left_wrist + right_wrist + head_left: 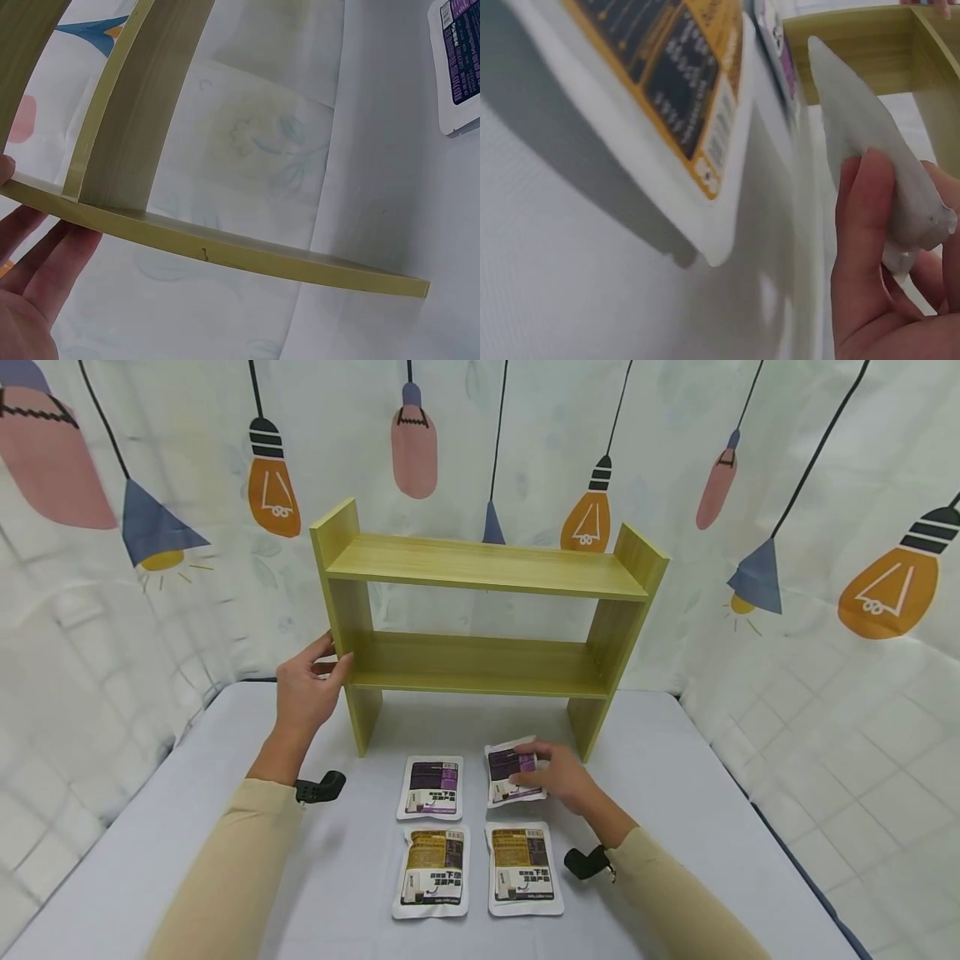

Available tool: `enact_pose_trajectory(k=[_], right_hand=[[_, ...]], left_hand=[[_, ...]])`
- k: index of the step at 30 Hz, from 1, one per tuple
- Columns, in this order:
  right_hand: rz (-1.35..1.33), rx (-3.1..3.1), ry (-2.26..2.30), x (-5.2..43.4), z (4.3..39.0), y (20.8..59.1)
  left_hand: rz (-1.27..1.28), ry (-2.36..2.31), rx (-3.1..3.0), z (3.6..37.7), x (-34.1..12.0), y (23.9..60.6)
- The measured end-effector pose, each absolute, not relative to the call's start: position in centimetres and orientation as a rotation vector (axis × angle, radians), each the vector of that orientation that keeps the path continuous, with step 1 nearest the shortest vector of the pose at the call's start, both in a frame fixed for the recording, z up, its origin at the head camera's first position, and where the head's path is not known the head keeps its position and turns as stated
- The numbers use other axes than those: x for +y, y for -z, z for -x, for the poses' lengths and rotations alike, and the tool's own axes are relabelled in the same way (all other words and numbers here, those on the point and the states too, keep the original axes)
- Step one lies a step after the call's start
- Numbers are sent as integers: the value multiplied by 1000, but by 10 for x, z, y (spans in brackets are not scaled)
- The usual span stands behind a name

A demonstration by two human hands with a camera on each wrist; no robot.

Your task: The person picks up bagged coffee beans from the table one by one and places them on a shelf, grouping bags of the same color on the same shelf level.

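A two-tier yellow-green wooden shelf point(480, 678) stands at the back of the table. My left hand point(309, 687) grips the edge of its left side panel point(247, 256), thumb on one face and fingers on the other. In my right hand point(561, 778), thumb and fingers pinch a white pouch point(504, 774) with a purple and black label, tilted before the shelf's right leg. The right wrist view shows the held pouch point(862, 112) edge-on. Left of it lies another purple-labelled pouch point(431, 787). Nearer to me lie two yellow-labelled pouches, one left point(432, 872) and one right point(523, 870).
The table point(360, 877) has a white cover. Behind the shelf hangs a pale curtain point(480, 460) printed with lamps and bulbs, and it continues along both sides. A black wrist camera sits on the left wrist point(321, 787) and another on the right wrist point(587, 863).
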State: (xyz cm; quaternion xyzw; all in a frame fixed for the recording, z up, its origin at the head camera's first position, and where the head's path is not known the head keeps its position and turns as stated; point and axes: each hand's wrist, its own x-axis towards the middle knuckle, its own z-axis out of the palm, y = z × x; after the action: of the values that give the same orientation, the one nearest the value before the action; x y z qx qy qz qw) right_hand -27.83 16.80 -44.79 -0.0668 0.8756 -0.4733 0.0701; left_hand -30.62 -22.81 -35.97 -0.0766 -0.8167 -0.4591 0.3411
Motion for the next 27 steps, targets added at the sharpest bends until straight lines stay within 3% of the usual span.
enact_pose_trajectory(k=[27], right_hand=[[163, 2473, 1594, 184, 263, 401]], left_hand=[[179, 1238, -2131, 306, -228, 360]])
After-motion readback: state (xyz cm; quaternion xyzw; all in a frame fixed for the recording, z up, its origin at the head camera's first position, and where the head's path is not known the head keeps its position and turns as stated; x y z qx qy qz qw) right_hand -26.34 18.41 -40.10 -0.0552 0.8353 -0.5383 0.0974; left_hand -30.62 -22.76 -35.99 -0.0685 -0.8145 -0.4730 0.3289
